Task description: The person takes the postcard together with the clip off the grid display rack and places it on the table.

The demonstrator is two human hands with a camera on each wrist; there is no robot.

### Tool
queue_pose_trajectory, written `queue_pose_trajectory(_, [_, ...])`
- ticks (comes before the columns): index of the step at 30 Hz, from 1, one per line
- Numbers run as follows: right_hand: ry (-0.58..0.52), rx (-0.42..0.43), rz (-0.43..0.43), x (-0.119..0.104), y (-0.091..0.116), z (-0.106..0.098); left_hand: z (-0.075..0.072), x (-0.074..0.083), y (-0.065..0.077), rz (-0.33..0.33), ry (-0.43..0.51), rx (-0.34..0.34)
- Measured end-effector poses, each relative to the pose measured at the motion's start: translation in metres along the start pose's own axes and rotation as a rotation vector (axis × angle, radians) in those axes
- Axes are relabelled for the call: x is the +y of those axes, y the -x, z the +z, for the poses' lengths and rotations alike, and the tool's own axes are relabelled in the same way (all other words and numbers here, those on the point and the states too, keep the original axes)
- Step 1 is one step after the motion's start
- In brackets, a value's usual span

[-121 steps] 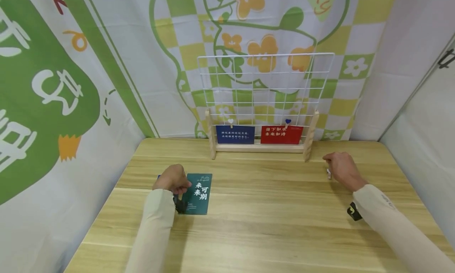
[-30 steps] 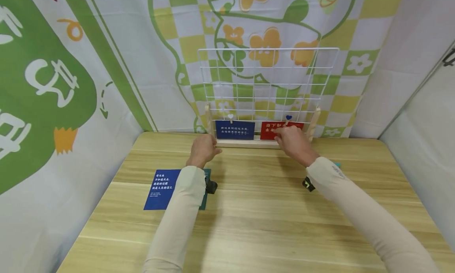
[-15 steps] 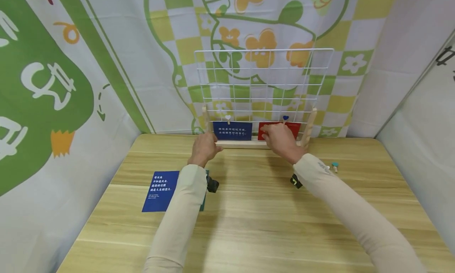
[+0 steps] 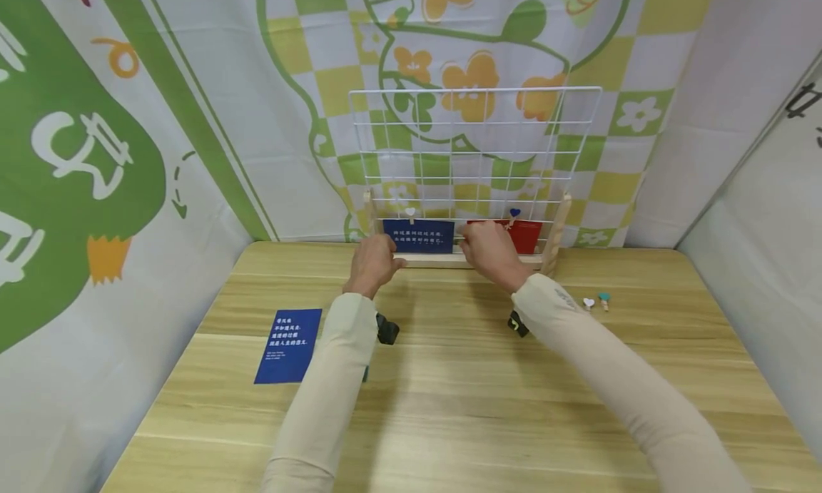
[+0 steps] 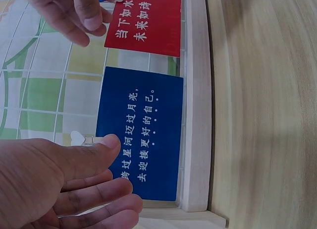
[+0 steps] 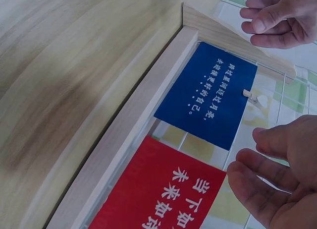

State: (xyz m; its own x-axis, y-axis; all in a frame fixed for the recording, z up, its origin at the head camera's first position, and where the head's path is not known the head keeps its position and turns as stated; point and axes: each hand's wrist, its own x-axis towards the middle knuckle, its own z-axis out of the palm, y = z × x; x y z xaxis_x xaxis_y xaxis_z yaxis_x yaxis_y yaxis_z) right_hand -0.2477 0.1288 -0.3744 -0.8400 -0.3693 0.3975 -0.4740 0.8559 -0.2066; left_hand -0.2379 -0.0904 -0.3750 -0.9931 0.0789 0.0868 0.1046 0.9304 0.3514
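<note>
A blue card (image 4: 419, 236) and a red card (image 4: 529, 237) hang side by side on the white wire grid. A white-heart clip (image 4: 410, 212) is at the blue card's top edge, a blue-heart clip (image 4: 515, 212) at the red one's. My left hand (image 4: 372, 265) is by the blue card's outer end; in the left wrist view its thumb (image 5: 106, 149) overlaps that card, fingers loosely bent and holding nothing. My right hand (image 4: 493, 249) covers part of the red card in the head view. Its thumb and fingers (image 6: 260, 194) are parted around nothing.
The grid stands in a wooden base (image 4: 430, 262) at the table's back, before a patterned cloth. Another blue card (image 4: 289, 343) lies at left; a green card (image 4: 366, 374) is mostly under my left sleeve. White-heart (image 4: 588, 304) and teal (image 4: 604, 299) clips lie at right.
Both hands have moved from the table's sides to the grid since the oldest frame. Over the last second my right hand has slid left across the red card; my left hand has barely moved.
</note>
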Motion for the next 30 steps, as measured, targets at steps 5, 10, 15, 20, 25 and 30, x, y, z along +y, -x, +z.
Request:
queue_pose_trajectory(5, [-0.013,-0.029,0.018,-0.007,-0.003,0.003,0.001,0.000,-0.001,-0.002,0.018,-0.010])
queue_pose_trajectory(10, [-0.008,-0.062,0.013,-0.013,-0.007,0.004,0.001,-0.001,-0.003,0.000,0.021,-0.016])
queue_pose_trajectory(15, [0.001,-0.068,0.014,-0.016,-0.011,0.006,0.000,-0.002,-0.005,-0.003,0.028,-0.021])
queue_pose_trajectory(20, [0.009,-0.068,0.016,-0.021,-0.016,0.008,-0.001,-0.002,-0.007,0.009,0.028,-0.009])
queue_pose_trajectory(25, [0.001,-0.087,0.012,-0.029,-0.022,0.009,-0.004,-0.002,-0.009,-0.013,0.022,-0.032])
queue_pose_trajectory(30, [-0.012,-0.079,-0.011,-0.034,-0.027,0.009,-0.005,-0.002,-0.011,-0.030,0.022,-0.030])
